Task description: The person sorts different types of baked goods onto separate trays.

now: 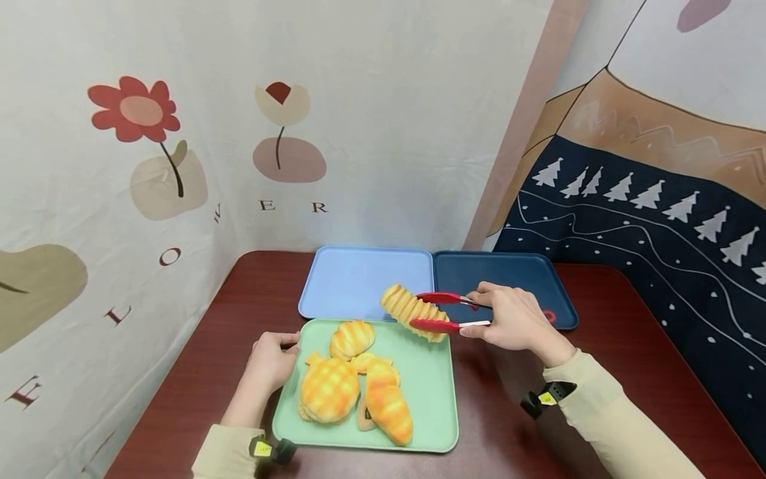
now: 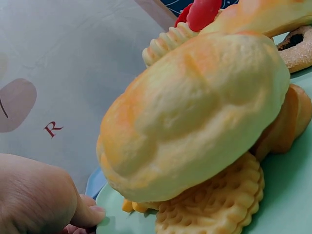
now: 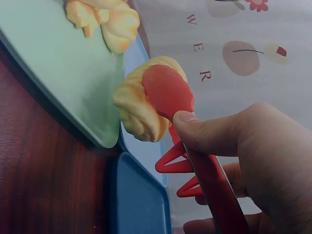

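My right hand (image 1: 513, 316) holds red-tipped tongs (image 1: 435, 326), thumb on one arm and fingers round the other. Their tips pinch a ridged, twisted bread roll (image 1: 407, 307), raised over the far right part of the green tray (image 1: 427, 399). At that tray's left rim, my left hand (image 1: 268, 362) grips the edge with its thumb and curled fingers. On the tray lie a round cross-scored bun (image 1: 330, 391), a long roll (image 1: 389, 402) and a small ridged bun (image 1: 352, 339). A dimpled biscuit (image 2: 214, 200) shows partly hidden under the round bun in the left wrist view.
Behind the green tray stand a light blue tray (image 1: 371, 279) and, to its right, a dark blue tray (image 1: 491, 269). All three sit on a dark red-brown table (image 1: 251, 293). Printed cloth (image 1: 383, 133) hangs close behind the table and along its sides.
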Demonstrator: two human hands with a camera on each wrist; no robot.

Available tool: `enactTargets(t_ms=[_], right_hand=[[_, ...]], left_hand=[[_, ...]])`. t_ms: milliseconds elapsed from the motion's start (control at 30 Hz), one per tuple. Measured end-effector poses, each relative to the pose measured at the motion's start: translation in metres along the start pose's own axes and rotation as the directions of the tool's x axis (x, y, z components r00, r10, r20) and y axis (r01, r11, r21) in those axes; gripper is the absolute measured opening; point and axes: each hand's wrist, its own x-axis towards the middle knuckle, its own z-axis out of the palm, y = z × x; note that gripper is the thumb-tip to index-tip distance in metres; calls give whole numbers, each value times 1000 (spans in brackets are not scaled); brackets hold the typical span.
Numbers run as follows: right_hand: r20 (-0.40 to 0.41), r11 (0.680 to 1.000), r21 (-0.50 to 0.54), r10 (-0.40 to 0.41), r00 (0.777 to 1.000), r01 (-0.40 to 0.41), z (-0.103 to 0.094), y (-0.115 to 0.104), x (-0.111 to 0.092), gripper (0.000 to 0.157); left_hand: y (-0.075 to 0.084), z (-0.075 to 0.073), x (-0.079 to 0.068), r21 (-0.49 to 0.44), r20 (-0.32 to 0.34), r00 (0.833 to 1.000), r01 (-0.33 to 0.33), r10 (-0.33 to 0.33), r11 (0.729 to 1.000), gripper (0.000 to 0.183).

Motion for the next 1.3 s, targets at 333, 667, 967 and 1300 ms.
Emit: enactTargets(t_ms=[333,667,967,1300], right_hand=[[41,999,23,23,999,-24,0,6,18,70],[68,998,50,30,997,-33,3,9,38,69],[57,1000,15,-9,998,8,8,12,52,68],[52,1000,16,-7,999,6,16,16,61,66]], left_hand=[[1,2,0,2,-2,1000,-8,8,1000,36],[4,1,0,12,-14,1000,-24,24,1000,35],[1,1,-1,8,-2,1000,-5,5,1000,36],[2,2,0,35,-16,1000,-3,3,999,34]])
